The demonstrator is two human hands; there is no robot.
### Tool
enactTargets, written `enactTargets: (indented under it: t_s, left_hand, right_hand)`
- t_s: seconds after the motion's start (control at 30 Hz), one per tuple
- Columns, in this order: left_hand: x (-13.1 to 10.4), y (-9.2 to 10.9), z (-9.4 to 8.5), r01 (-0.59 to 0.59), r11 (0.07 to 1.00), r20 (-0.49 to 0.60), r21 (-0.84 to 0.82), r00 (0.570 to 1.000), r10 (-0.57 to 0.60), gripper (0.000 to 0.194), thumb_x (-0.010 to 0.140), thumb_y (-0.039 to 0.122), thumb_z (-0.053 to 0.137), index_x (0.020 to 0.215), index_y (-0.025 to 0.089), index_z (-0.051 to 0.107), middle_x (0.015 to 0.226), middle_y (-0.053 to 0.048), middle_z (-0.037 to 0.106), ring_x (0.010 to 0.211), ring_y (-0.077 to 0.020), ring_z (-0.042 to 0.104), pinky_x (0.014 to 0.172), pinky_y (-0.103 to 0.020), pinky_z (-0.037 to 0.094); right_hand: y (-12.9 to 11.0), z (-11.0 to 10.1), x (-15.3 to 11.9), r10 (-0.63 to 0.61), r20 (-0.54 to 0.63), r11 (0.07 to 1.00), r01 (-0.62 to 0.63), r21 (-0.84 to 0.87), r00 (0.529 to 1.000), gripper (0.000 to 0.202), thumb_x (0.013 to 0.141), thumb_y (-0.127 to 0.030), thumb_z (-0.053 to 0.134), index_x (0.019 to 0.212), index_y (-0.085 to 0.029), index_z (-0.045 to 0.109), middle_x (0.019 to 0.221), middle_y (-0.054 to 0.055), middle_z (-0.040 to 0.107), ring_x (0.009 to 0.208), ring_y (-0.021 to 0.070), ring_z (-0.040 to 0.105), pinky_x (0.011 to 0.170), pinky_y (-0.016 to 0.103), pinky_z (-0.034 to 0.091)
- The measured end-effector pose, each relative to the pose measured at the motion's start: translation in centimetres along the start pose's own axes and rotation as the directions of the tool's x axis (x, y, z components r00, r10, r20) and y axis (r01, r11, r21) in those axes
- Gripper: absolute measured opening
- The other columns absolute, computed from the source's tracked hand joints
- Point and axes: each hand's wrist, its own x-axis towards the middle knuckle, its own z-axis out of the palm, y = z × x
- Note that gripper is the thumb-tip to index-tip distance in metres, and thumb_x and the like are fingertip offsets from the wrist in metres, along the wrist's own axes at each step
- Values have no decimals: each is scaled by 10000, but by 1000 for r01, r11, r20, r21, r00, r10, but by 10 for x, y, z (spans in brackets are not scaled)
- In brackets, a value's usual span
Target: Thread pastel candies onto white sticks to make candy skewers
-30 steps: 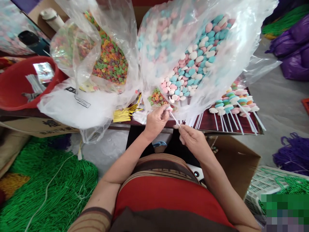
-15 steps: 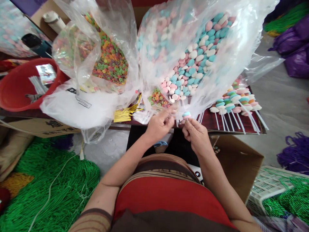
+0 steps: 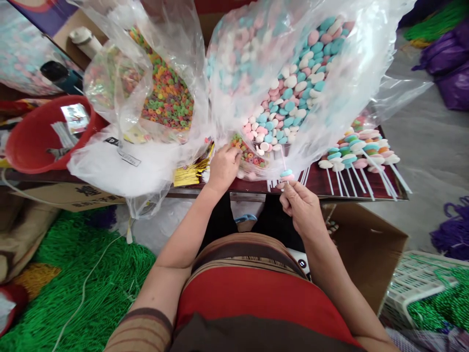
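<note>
My right hand pinches a candy skewer, whose thin white stick points up and away from me. Threaded low on that stick, just above my fingertips, are a blue and a pink candy. My left hand is at the edge of a small pile of colourful ring candies, its fingers bent and slightly apart; the fingertips are partly hidden. Behind both hands, a big clear bag spills pink, blue and white oval candies. Finished-looking candy skewers lie at the right of the table.
Another clear bag of ring candies stands back left, near a red basin. Yellow twist ties lie beside white plastic bags. A cardboard box sits below the table on the right, and green strands cover the floor at left.
My left hand has moved left and away from the skewer to the ring candies. My right hand still holds the skewer, with its stick now in plainer sight.
</note>
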Motion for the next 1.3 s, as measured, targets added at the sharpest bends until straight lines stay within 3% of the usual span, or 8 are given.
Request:
enactTargets:
  t_s: [0.27, 0.67, 0.9, 1.0, 1.07, 1.17, 1.23, 1.3]
  left_hand:
    - [5, 21, 13, -148, 986, 105, 81, 985, 139, 138, 938, 167, 646, 994, 172, 771, 1105, -146, 729, 1093, -317, 684, 989, -434, 513]
    - [22, 7, 2, -267, 958, 253, 105, 939, 233, 133, 887, 139, 630, 879, 162, 761, 1018, -136, 740, 1024, -300, 697, 944, -394, 532]
    - [11, 7, 0, -167, 984, 226, 58, 963, 150, 198, 840, 63, 576, 936, 137, 733, 1074, -170, 723, 979, -297, 704, 887, -392, 551]
    - [12, 3, -3, -57, 984, 172, -166, 981, 86, 133, 828, 93, 606, 877, 154, 713, 998, -121, 735, 929, -251, 697, 879, -366, 547]
    - [13, -1, -5, 67, 885, 138, -461, 990, -4, 54, 831, 163, 647, 860, 174, 691, 910, -58, 726, 849, -191, 678, 841, -321, 547]
    - [11, -4, -5, 247, 520, 208, -818, 969, -134, 90, 804, 235, 709, 850, 185, 651, 822, 6, 680, 705, -112, 614, 720, -248, 524]
    - [8, -4, -2, 306, 304, 272, -902, 951, -149, 137, 782, 245, 742, 839, 187, 631, 785, 23, 649, 644, -84, 576, 656, -220, 493]
    - [5, -2, 1, 317, 199, 295, -927, 946, -135, 176, 774, 260, 769, 823, 190, 616, 762, 31, 629, 619, -72, 561, 633, -211, 478]
  right_hand:
    - [1, 2, -1, -28, 32, 997, 30, -67, 999, 454, 923, -663, 646, 917, -208, 654, 539, -85, 399, 451, 79, 280, 428, 244, 170]
    - [3, 3, -4, -40, 28, 993, 43, -107, 999, 486, 917, -682, 640, 923, -197, 676, 548, -71, 441, 455, 80, 298, 426, 240, 191]
    - [6, 2, -4, -67, 45, 983, 73, -168, 997, 474, 938, -667, 607, 931, -199, 684, 538, -72, 433, 454, 89, 317, 436, 246, 211]
    - [4, 3, -5, -74, 55, 974, 84, -213, 996, 459, 949, -637, 598, 940, -189, 701, 531, -70, 440, 461, 92, 340, 451, 245, 238]
    - [0, 5, -6, -66, 77, 966, 83, -245, 995, 439, 957, -603, 595, 937, -181, 714, 519, -69, 448, 464, 94, 353, 467, 245, 265]
    - [-5, 12, -6, -45, 126, 956, 80, -283, 991, 393, 966, -544, 587, 931, -176, 722, 505, -69, 457, 472, 101, 380, 504, 251, 318]
    - [-8, 17, -4, -36, 149, 952, 79, -295, 988, 370, 970, -510, 572, 934, -174, 722, 502, -70, 457, 476, 106, 393, 520, 256, 341]
    - [-10, 21, -2, -33, 162, 946, 83, -312, 986, 362, 973, -491, 554, 941, -173, 725, 502, -68, 456, 474, 110, 394, 519, 259, 343]
